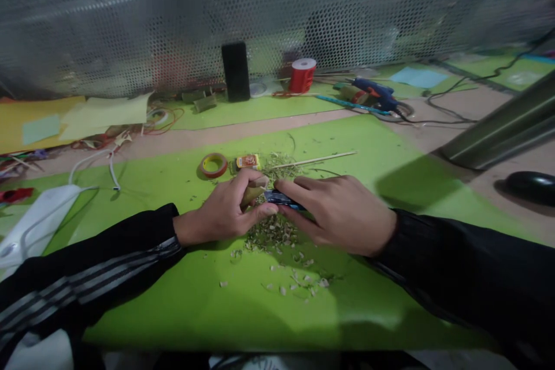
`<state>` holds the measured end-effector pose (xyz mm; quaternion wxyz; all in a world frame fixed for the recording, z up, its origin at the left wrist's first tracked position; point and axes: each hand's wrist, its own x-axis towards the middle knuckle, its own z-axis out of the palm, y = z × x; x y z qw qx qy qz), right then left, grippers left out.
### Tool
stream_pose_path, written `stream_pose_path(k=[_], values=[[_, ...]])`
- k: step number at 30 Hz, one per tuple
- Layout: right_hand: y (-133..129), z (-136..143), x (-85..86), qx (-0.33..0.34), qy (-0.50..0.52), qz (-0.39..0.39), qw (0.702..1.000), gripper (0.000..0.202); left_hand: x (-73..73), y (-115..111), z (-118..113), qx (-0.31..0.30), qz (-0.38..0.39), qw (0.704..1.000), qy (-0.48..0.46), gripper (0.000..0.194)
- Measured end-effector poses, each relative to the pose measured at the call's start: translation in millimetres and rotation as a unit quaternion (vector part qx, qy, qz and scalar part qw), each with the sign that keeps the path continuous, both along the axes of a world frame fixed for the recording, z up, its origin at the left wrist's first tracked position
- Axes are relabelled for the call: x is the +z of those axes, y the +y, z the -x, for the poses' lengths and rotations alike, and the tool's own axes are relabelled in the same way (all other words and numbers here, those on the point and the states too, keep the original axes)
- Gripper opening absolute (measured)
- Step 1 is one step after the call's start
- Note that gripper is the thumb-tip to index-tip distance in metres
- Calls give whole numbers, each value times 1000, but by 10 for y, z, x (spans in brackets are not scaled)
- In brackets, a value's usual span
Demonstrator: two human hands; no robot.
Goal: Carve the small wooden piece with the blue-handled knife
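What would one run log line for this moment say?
left hand: holds stick piece | right hand: holds blue knife | under: shavings on green mat

small orange packet [247, 161], print too blurred to read, no legible text

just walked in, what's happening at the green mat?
A person in black sleeves works over a green mat. The left hand pinches a short tan wooden piece, while the right hand holds a small dark blue-handled cutter against it. A pile of pale wood shavings lies under both hands. Beyond them lie a thin wooden skewer and a yellow tape roll.
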<state>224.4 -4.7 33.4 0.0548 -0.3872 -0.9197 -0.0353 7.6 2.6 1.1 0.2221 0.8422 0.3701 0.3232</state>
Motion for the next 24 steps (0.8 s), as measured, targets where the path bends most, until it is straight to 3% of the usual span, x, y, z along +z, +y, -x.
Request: stream_pose_path(k=[6,17,24], values=[[-15,11,-6,-3,3,-12,1000,38,7,2,-2,5,-37,999,11,31],[-55,71,-11,-63,-19,-60,996,45,25,8,-18,35,-27,999,12,29],[-21,62,-2,-46,-13,-10,999,44,49,-15,-29,49,4,999,18,33]])
